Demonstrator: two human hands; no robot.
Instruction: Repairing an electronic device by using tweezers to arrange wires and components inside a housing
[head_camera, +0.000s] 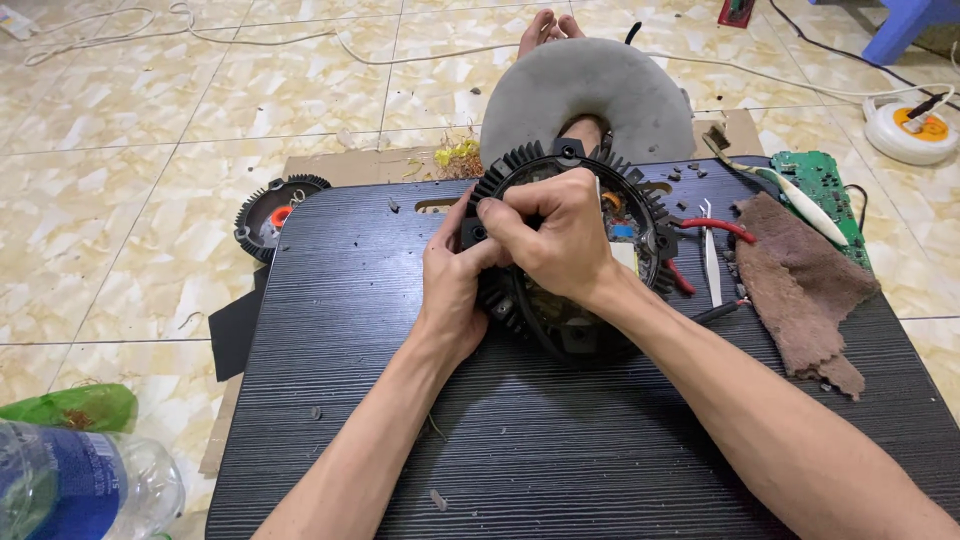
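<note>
A round black finned housing (640, 195), with wires and small parts inside, rests on a dark ribbed board (560, 440). My left hand (450, 285) grips its left rim. My right hand (550, 235) is closed over the top of the housing, fingers curled at its upper left edge; what the fingers pinch is hidden. Red wires (715, 226) trail out of its right side.
A brown rag (800, 290), white tweezers (711, 262) and a green circuit board (825, 190) lie to the right. A second black finned part (272, 215) sits on the tiled floor at left. A grey ring cushion (590, 95), feet, a plastic bottle (80, 485).
</note>
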